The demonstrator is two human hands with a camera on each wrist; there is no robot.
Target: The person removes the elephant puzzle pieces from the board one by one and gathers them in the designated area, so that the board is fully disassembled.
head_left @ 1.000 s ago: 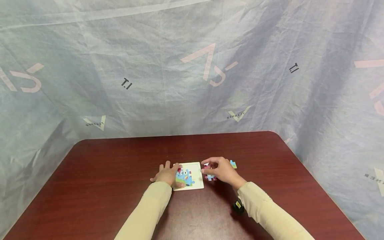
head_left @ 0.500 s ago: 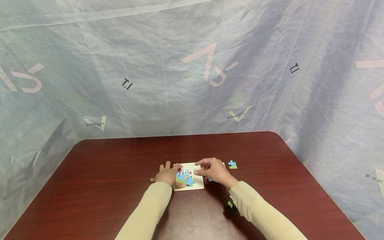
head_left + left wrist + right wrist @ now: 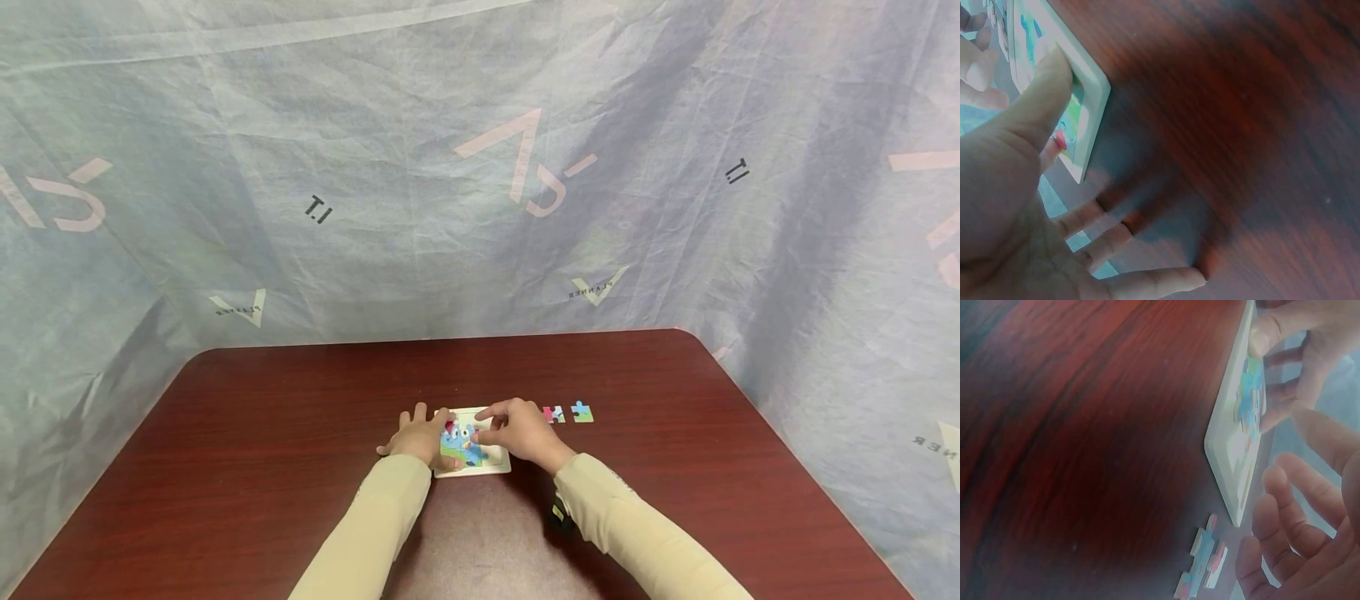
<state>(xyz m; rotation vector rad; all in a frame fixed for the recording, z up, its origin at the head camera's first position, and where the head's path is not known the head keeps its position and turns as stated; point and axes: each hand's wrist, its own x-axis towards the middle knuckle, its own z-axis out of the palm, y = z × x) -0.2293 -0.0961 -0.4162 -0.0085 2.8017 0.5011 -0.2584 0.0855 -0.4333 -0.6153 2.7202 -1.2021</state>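
My left hand [image 3: 411, 437] lies over the left side of a pale, shallow puzzle tray [image 3: 495, 467]. Its thumb [image 3: 1054, 72] rests on the near part, while other fingers spread out onto the table. Joined jigsaw pieces [image 3: 468, 452] inside the tray show a blue cartoon creature on green. Over the tray's right half hovers my right hand [image 3: 528, 433], thumb and index finger apart; no piece is visible between them. In the right wrist view its fingers are loosely bent, and loose jigsaw pieces [image 3: 1200, 559] lie beside the tray.
A pink-and-white loose piece [image 3: 553, 414] and a blue-green one [image 3: 582, 412] lie right of the tray. The dark red table [image 3: 300, 400] reaches back to a grey printed cloth [image 3: 405, 250].
My right hand has moved left, from the loose pieces to above the tray, uncovering pieces on the right. My left hand and the tray stay in place.
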